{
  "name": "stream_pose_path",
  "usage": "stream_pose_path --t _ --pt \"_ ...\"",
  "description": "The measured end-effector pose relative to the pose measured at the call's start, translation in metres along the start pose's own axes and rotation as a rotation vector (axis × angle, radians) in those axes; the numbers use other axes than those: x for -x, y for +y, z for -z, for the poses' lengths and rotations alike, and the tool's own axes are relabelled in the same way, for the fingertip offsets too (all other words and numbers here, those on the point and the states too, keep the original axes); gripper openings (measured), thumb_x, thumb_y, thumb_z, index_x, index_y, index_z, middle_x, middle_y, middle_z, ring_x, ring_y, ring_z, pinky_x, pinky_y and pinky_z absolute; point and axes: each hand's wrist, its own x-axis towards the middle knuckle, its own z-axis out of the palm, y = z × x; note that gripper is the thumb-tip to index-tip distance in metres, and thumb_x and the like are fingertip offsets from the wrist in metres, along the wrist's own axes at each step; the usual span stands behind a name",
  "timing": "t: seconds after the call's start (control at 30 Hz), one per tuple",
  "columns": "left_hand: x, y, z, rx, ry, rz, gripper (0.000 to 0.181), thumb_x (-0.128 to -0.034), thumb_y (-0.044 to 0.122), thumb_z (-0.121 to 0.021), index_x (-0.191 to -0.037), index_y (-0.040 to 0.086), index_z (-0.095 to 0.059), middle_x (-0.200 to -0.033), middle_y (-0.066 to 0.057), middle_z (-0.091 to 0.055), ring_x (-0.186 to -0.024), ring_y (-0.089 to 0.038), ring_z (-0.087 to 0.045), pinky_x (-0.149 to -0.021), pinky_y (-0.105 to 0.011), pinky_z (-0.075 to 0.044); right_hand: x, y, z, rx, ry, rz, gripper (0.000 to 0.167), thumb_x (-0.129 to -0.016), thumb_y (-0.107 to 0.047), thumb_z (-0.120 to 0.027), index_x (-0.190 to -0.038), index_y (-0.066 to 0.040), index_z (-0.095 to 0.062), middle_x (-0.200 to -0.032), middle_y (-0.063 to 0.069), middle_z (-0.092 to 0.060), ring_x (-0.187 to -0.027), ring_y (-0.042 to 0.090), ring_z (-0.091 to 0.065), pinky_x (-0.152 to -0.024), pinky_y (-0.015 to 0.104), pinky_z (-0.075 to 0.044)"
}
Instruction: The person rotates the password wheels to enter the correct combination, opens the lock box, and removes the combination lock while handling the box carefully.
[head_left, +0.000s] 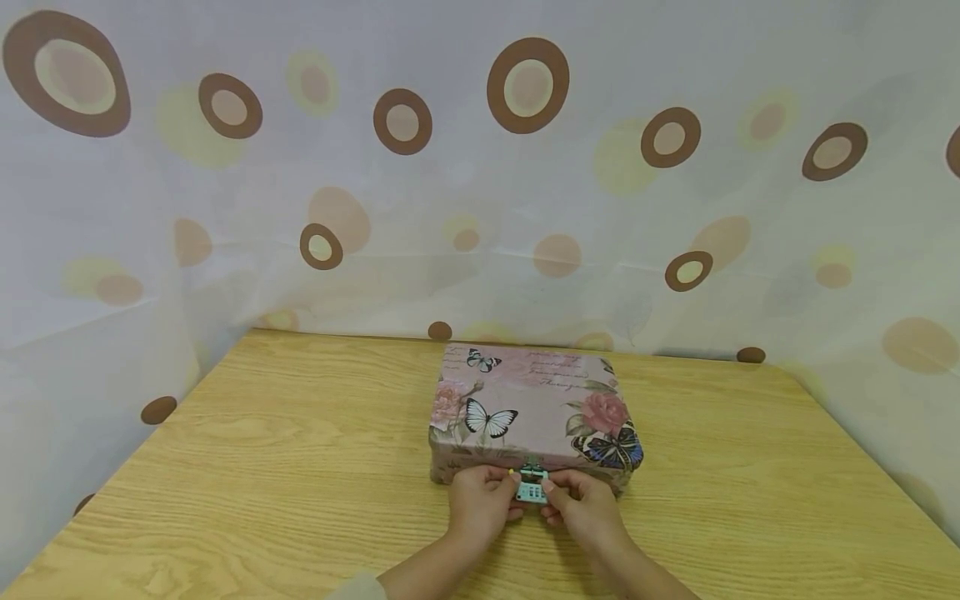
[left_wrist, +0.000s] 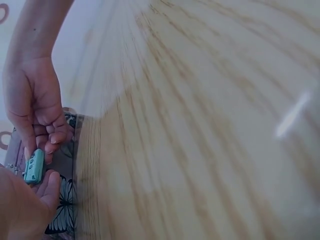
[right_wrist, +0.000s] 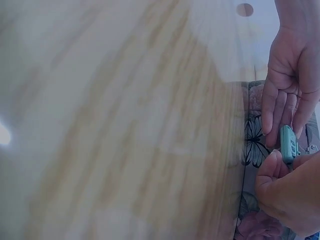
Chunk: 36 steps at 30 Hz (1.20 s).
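Observation:
A turquoise combination padlock (head_left: 532, 492) with small number dials is at the clasp on the front of a pink box (head_left: 536, 375) printed with butterflies and roses. The box lid is down. My left hand (head_left: 478, 503) pinches the padlock's left side with thumb and fingers. On the other side my right hand (head_left: 592, 510) holds it with the thumb on its face. Both wrist views show the padlock (left_wrist: 34, 166) between the fingertips of the two hands. Whether the shackle is fastened cannot be made out.
The box stands on a light wooden table (head_left: 262, 467), toward its back edge. Behind and at the sides hangs a pale cloth (head_left: 450, 200) with brown and cream circles. Light glares off the tabletop in both wrist views.

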Motion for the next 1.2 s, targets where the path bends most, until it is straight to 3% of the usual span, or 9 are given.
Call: stream_pose_path --t 1.2 --pt "0.001 -0.002 -0.013 -0.003 0.021 0.018 0.015 -0.0856 0.001 -0.061 -0.086 -0.015 -0.061 -0.078 -0.028 -0.068 -0.061 -0.031 -0.068 -0.053 -0.031 -0.058 -0.002 0.003 0.008 -0.008 0.025 0.001 0.020 -0.090 -0.002 -0.055 -0.101 0.014 -0.059 -0.069 0.003 -0.060 -0.061 0.010 -0.057 -0.055 0.020 -0.051"
